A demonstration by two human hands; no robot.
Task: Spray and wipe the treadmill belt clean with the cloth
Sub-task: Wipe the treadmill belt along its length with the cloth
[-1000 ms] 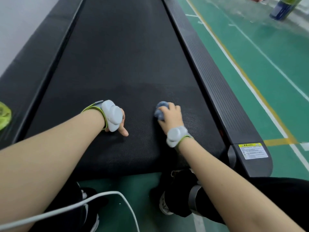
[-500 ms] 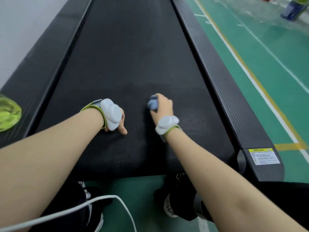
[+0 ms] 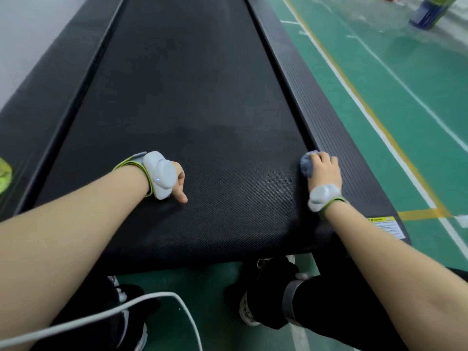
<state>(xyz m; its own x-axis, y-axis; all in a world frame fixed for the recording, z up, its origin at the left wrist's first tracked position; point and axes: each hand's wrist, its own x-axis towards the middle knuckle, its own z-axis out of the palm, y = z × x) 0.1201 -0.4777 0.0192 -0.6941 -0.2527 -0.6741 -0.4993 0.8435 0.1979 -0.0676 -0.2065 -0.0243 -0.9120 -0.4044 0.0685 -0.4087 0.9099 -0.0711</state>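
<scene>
Right hand (image 3: 325, 168) grips the bunched cloth (image 3: 306, 166) at the belt (image 3: 197, 97) edge. Left hand (image 3: 178, 182) rests curled, empty. Risk: cloth may snag under the side rail (image 3: 329, 110).

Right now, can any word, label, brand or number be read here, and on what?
No text reads clearly.
Sticker on the treadmill, right rear corner: yellow heading, white body, print too small to read.
Bottle on the floor, top right: label too blurred to read.
</scene>
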